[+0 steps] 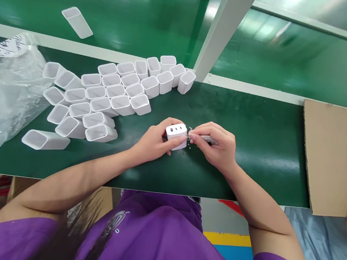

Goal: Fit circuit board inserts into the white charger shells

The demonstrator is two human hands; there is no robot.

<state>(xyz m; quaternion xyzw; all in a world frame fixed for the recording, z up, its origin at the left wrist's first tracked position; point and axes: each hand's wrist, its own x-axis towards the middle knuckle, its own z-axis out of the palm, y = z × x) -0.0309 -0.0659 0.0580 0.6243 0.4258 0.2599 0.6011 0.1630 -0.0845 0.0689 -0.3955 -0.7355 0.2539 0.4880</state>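
We see a green worktop [251, 154] from above, with our two bare arms reaching onto it. Near the middle of its front edge, our left hand [153, 142] wraps a small white charger [176, 135], fingers pressed around its sides, port face up. Our right hand [217, 145] touches the charger's right side and pinches a scrap of clear film [205, 138] between thumb and fingertips.

Toward the back left stands a tight cluster of open white shells [115, 95], a few tipped over at its near end. One more shell [77, 22] lies alone beyond the back rail. A crumpled clear bag [7, 87] sits at the left edge, and a cardboard sheet [332, 155] overhangs the right front corner.

Risks, as we judge them: the film could tear and leave a strip stuck on, or the charger could slip from the left hand. A stray elbow might topple the packed shells.

The film is nearly invisible against the fingers, so its extent is unclear. The charger's underside is hidden, and the bag's contents cannot be made out.
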